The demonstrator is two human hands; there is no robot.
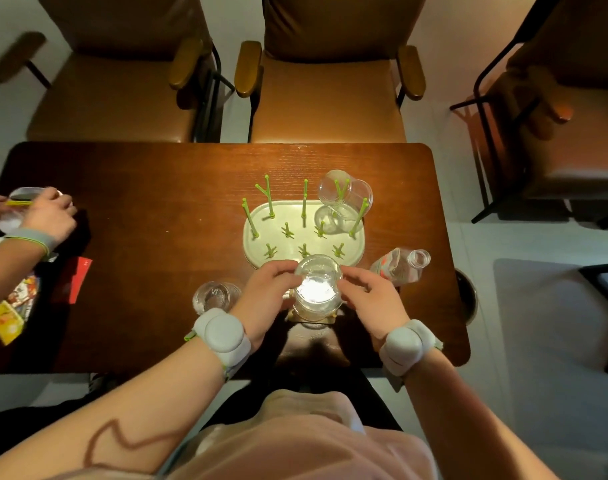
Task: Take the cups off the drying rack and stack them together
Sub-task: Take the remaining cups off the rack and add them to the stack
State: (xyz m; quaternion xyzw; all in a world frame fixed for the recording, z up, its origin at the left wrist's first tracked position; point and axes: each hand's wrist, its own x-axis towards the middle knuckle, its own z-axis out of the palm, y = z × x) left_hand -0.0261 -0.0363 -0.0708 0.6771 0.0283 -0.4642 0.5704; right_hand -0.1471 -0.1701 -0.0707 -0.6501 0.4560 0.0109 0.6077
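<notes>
A pale green drying rack (261,216) with green pegs stands on the dark wooden table. One clear plastic cup (344,194) hangs tilted on the pegs at the rack's back right corner. Just in front of the rack, a stack of clear cups (317,289) stands over a small tan coaster. My left hand (266,292) grips the stack's left side and my right hand (368,296) grips its right side. Another clear cup (216,296) stands on the table to the left of my left hand.
A clear plastic bottle (401,266) lies open to the right of the rack. At the table's left end another person's hand (51,214) holds a cup over packets (4,318) and a red card (77,278). Brown chairs (327,95) stand behind the table.
</notes>
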